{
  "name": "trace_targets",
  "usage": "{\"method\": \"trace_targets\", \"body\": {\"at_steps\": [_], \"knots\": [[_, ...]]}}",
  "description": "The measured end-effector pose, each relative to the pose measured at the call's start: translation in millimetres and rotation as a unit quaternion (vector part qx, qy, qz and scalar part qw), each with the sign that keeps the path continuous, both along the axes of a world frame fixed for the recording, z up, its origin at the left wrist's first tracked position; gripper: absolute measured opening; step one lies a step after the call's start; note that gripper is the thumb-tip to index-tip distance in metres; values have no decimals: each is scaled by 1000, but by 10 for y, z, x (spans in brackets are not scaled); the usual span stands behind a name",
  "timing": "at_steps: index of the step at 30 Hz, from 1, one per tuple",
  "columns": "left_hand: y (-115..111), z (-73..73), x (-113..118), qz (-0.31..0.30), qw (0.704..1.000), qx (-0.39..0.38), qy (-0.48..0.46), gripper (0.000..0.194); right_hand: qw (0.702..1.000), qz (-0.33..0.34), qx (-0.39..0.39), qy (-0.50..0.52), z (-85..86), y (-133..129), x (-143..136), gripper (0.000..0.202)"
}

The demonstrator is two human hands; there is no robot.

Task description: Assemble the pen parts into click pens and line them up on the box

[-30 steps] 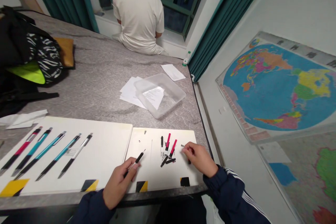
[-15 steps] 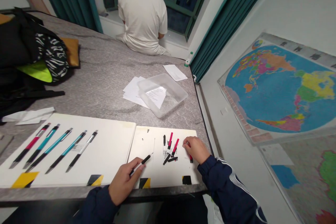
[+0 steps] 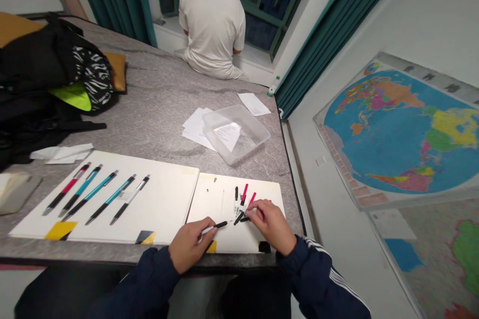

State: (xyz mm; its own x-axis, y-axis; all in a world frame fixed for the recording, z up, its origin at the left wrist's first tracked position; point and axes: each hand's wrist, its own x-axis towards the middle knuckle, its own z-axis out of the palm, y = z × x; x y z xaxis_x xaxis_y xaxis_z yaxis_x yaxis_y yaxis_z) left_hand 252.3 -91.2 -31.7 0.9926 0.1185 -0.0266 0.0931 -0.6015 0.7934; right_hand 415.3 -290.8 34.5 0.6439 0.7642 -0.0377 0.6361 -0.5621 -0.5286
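My left hand (image 3: 191, 243) is closed round a partly assembled pen, whose black grip (image 3: 220, 225) points right with a thin tip sticking out. Beside the pile of pen parts, my right hand (image 3: 271, 223) pinches with thumb and forefinger; whatever is between the fingertips is too small to make out. The pile has black pieces (image 3: 238, 218) and red barrels (image 3: 244, 192), partly covered by that hand. A thin refill (image 3: 223, 201) and a tiny cone-shaped tip (image 3: 215, 180) lie on the right white board (image 3: 202, 204).
Several whole pens (image 3: 101, 193) lie in a row on the left white board (image 3: 168, 199). Behind the boards are a clear plastic box (image 3: 258, 134), papers (image 3: 194, 127) and a bottle (image 3: 274, 87). A black backpack (image 3: 41, 60) rests at left; a person (image 3: 213, 20) sits at the far edge.
My right hand has moved left from the board's right side to the pile of parts. My left hand still grips the pen, now nearer the pile. The camera view has shifted slightly.
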Motion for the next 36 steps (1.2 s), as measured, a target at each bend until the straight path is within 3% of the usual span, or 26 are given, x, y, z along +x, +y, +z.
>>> {"method": "trace_targets", "body": {"at_steps": [5, 12, 21, 26, 30, 36], "knots": [[-3, -83, 22, -12, 999, 39, 3, 30, 995, 92, -21, -29, 50, 171, -248, 4], [8, -91, 28, -20, 999, 47, 7, 29, 974, 153, -114, -126, 51, 239, -209, 3], [31, -106, 55, -22, 1000, 18, 11, 28, 967, 189, -123, -117, 40, 388, -239, 4], [98, -134, 48, -29, 999, -18, -3, 30, 984, 171, -35, -31, 5, 441, -223, 6], [125, -105, 43, -26, 999, -42, -20, 31, 992, 112, 43, 28, -133, 469, -263, 12], [83, -118, 5, -7, 998, -57, -36, 30, 998, 55, 16, -16, -278, 511, -384, 28]]}}
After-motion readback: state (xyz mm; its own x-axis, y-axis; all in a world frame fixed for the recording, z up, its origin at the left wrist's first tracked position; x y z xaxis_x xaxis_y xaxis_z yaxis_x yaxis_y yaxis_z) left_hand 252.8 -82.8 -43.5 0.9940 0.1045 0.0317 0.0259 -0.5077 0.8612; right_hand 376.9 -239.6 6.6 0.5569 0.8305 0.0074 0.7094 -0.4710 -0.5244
